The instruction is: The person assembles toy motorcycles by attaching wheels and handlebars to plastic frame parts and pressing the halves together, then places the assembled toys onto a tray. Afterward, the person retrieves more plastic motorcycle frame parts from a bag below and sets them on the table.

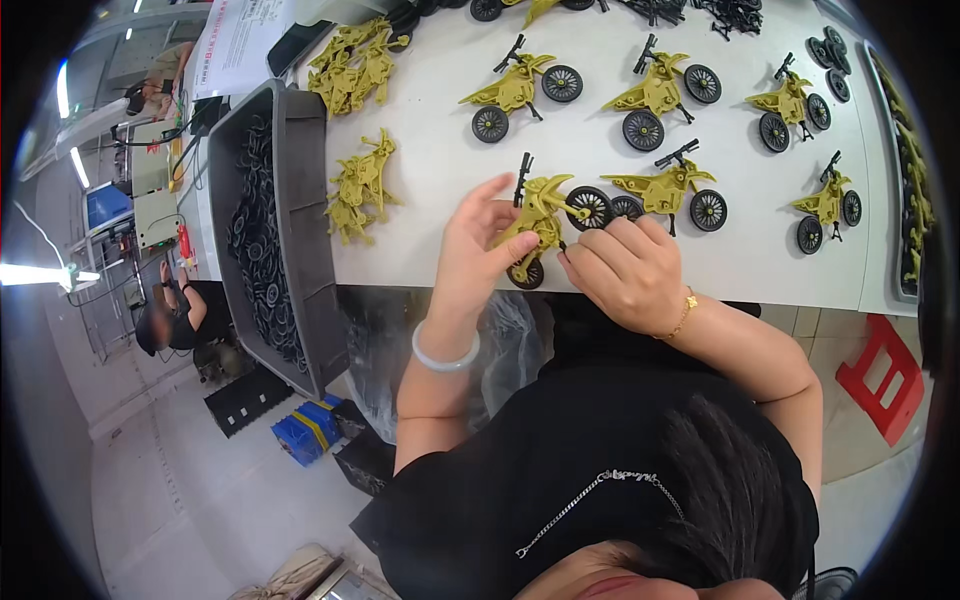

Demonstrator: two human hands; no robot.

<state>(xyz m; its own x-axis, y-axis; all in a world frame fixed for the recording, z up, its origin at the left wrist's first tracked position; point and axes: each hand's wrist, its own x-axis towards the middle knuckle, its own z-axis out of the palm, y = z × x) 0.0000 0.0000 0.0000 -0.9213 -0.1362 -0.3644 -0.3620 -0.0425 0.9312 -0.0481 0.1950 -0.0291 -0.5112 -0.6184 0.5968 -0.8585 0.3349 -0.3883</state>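
My left hand point(482, 232) is closed round a yellow-green toy motorcycle point(545, 205) near the table's front edge. This motorcycle has black handlebars, a front wheel point(590, 207) and a rear wheel point(527, 273). My right hand point(630, 272) is closed, its fingertips pressed together beside the motorcycle's lower side. A small dark bit shows at those fingertips, but what they grip is mostly hidden. Just beyond my right hand stands another toy motorcycle point(665, 190), with black wheels and a stand.
Several finished-looking motorcycles point(650, 95) stand across the white table point(420, 100). Yellow-green body parts point(360, 190) lie in piles at the left, beside a grey bin point(318, 200) of black wheels. Loose wheels point(830, 50) and a tray point(905, 180) are at the right. A person point(190, 315) sits far left.
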